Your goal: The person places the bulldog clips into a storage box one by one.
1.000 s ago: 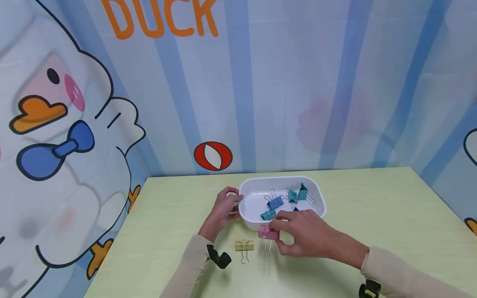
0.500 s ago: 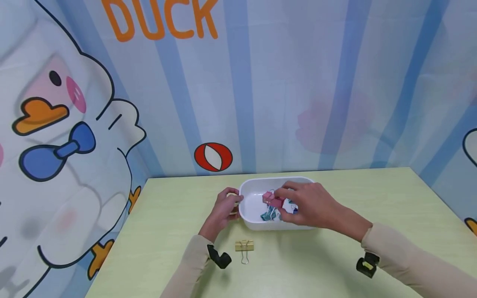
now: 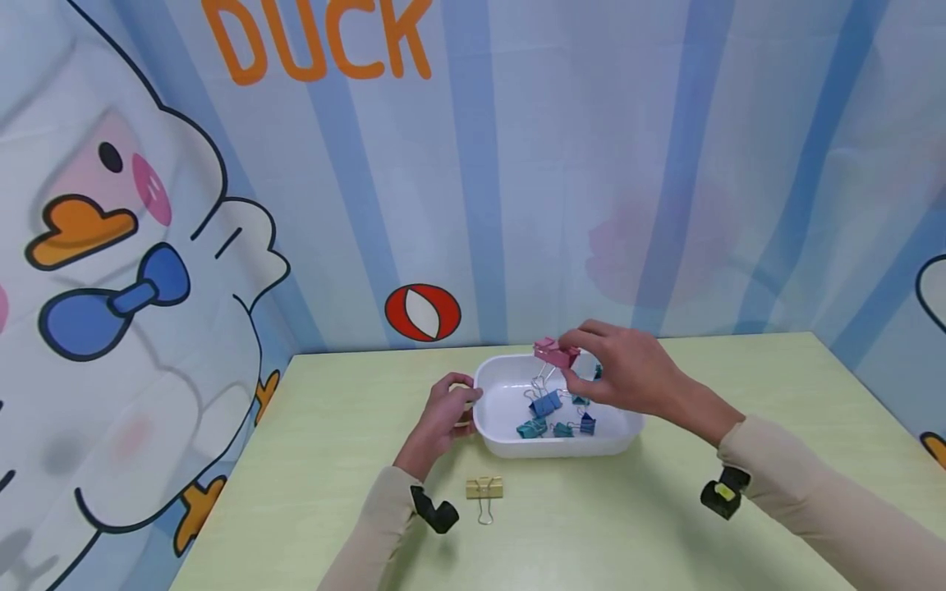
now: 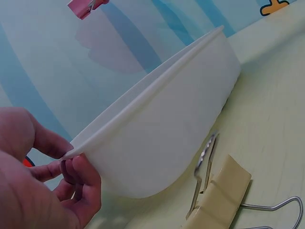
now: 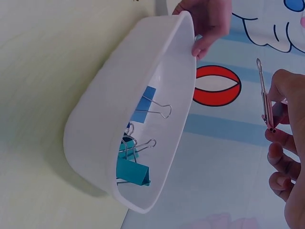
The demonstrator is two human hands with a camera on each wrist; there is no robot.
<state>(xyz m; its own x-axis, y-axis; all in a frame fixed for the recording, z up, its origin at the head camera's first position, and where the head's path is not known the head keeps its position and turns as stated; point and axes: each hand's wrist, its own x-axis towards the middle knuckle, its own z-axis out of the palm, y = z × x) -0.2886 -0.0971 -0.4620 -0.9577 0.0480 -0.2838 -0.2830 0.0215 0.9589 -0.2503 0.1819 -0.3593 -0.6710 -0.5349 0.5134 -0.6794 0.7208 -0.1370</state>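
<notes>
A pink binder clip (image 3: 556,354) is pinched between the thumb and fingers of my right hand (image 3: 628,369), above the far side of a white plastic tub (image 3: 562,447). Its wire handles point down toward the tub. My left hand (image 3: 442,417) grips the tub's left rim, thumb on top and fingers curled below, as the left wrist view shows. Inside the tub lie a blue binder clip (image 3: 546,404), a teal binder clip (image 3: 531,428), a dark blue binder clip (image 3: 587,423) and other teal ones, partly hidden by my right hand.
A gold binder clip (image 3: 484,488) lies on the pale yellow table (image 3: 355,427) in front of the tub. Behind the table's far edge hangs a striped blue backdrop (image 3: 547,205) with a printed duck on the left.
My right hand has carried the pink binder clip from the tub's front, over the clips, up to its far side. My left hand and the gold clip have stayed put.
</notes>
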